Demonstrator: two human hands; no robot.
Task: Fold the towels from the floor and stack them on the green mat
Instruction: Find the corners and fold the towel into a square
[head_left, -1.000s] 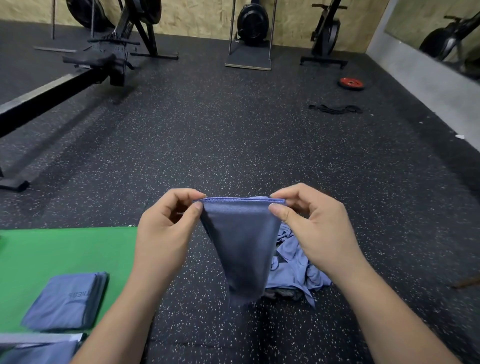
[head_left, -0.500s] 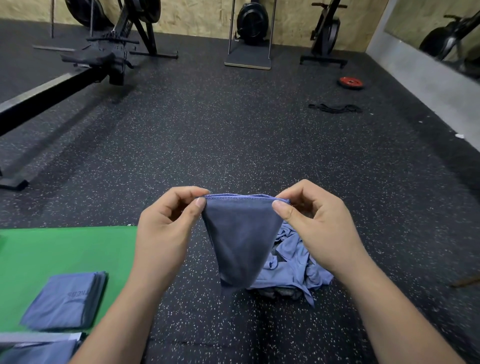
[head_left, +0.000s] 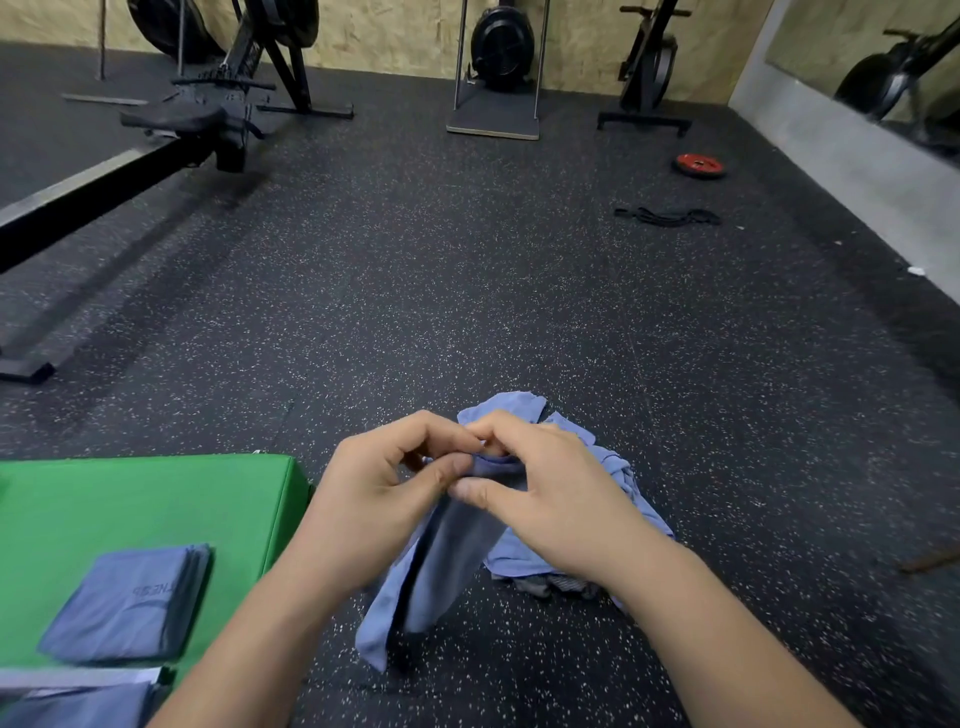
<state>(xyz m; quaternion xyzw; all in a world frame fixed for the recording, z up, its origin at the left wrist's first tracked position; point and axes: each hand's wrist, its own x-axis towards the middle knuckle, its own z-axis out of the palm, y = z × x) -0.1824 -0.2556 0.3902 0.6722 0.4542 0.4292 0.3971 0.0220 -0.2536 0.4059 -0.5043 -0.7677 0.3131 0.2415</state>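
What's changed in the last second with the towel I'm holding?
The left hand and right hand moved together, closing the top edge of the towel so it hangs doubled; both still pinch it. The folded towel on the green mat and the pile on the floor stayed put.

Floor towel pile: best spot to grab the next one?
Probably the corner flap at the far edge of the towel pile, pinched from above: it lies flat and clear; the rest is bunched, partly behind the left hand and right hand.

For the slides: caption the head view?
Left hand and right hand pinch a blue towel near the towel pile; folded towels lie on the green mat.
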